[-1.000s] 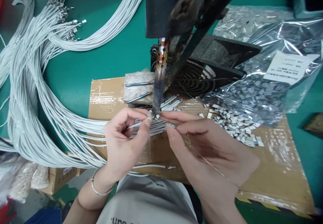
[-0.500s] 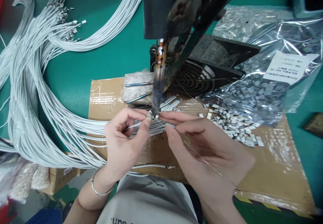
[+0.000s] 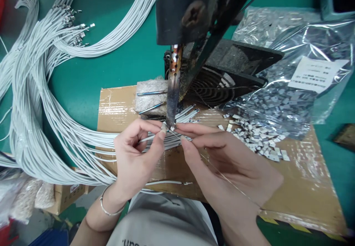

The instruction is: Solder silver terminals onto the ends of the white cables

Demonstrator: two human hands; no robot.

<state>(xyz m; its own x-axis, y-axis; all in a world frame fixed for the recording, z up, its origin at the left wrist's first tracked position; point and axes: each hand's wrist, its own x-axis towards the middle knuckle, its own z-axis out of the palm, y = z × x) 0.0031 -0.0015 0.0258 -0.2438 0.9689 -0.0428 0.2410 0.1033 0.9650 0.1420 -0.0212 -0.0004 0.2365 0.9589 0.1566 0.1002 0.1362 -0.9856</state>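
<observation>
My left hand (image 3: 135, 153) pinches the end of a white wire (image 3: 151, 137) between thumb and forefinger, right under the tip of a fixed soldering iron (image 3: 173, 87). My right hand (image 3: 227, 161) pinches a thin strand of solder wire (image 3: 222, 176) and holds its end to the same spot at the iron's tip. The two hands' fingertips almost touch there. A fan of more white wire ends (image 3: 185, 113) lies on the cardboard sheet (image 3: 305, 187) just behind the fingers.
Large bundles of white wires (image 3: 36, 102) curl over the green table at the left. Small metal terminals (image 3: 257, 135) spill from clear plastic bags (image 3: 299, 87) at the right. A black fan (image 3: 219, 85) sits behind the iron. Two metal rods lie on a grey pad (image 3: 151, 94).
Both hands stay at the iron's tip with hardly any movement. The view has shifted slightly.
</observation>
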